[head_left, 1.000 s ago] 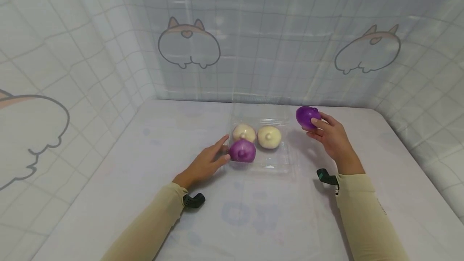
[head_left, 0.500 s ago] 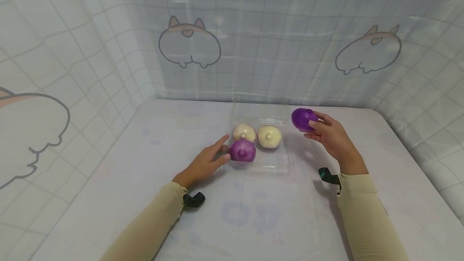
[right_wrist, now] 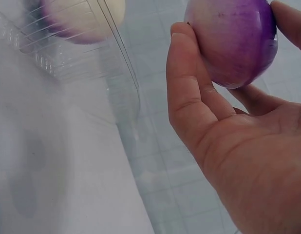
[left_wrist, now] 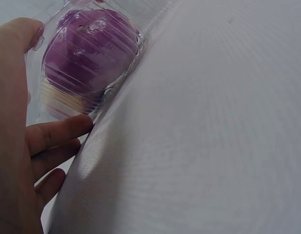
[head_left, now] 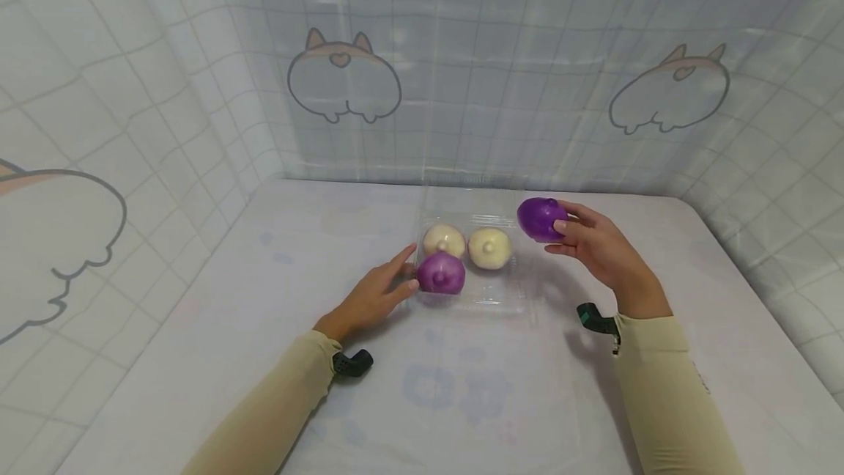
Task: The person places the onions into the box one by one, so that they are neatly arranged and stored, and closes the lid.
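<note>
From the head camera, my right hand [head_left: 596,248] has carried the round purple onion-shaped ball [head_left: 541,219] a little leftward over the last second, from out beside the clear plastic clamshell tray [head_left: 521,292] to its right rear corner. I judge that it is closing on the one vacant near-right pocket. My fingers and thumb curl round the ball, which is off the white table [head_left: 198,328]. My left hand [head_left: 372,297] has not moved: its fingers lie nearly straight against the tray's left wall. Inside sit a second purple ball [head_left: 440,273] at front left and two cream-white balls [head_left: 467,244] behind.

From the left wrist, my left fingertips [left_wrist: 67,127] press the ribbed clear wall, with the purple ball seen through it; the plastic blurs it, so I cannot tell whether it rests flat.

From the right wrist, the held ball [right_wrist: 233,41] looks smooth and glossy, purple fading paler at one side, pinched between thumb and fingers. The tray's edge and a cream ball [right_wrist: 82,17] lie beyond.
</note>
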`<move>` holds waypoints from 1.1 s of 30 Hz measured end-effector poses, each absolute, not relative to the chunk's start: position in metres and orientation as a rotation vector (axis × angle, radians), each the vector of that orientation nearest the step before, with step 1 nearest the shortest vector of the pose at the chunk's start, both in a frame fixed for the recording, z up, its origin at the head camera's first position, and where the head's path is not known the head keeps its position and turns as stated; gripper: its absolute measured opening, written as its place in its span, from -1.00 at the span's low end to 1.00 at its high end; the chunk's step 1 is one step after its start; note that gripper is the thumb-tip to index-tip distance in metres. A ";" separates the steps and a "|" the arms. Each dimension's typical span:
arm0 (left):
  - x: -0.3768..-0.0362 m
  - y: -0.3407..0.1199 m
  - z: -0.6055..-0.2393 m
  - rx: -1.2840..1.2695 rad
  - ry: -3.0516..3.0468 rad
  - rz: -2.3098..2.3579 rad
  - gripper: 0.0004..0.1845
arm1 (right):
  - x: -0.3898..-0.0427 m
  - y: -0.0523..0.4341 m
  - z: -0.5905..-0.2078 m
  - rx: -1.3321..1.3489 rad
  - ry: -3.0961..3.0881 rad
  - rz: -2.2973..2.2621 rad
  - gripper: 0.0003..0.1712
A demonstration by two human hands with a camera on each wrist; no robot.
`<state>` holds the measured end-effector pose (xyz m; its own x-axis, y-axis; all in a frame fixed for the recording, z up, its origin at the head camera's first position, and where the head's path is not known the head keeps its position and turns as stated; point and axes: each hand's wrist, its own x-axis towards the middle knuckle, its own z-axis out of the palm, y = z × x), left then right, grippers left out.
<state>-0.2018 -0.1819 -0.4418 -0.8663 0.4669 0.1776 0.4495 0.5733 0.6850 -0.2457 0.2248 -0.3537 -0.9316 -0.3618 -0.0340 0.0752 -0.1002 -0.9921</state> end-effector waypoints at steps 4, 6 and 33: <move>-0.202 -0.183 -0.442 0.804 2.767 1.200 -0.24 | -0.247 0.222 -0.355 -0.341 1.940 -2.046 -0.27; -0.201 -0.183 -0.443 0.803 2.773 1.195 -0.24 | -0.247 0.222 -0.356 -0.376 1.956 -2.023 -0.28; -0.201 -0.183 -0.444 0.826 2.797 1.159 -0.24 | -0.230 0.210 -0.363 -0.656 2.159 -1.740 -0.33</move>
<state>-0.2011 -0.1833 -0.4442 -0.8615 0.4703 0.1911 0.4677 0.5888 0.6592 -0.2302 0.2102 -0.3628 -0.8538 -0.5175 0.0566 -0.1652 0.1662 -0.9722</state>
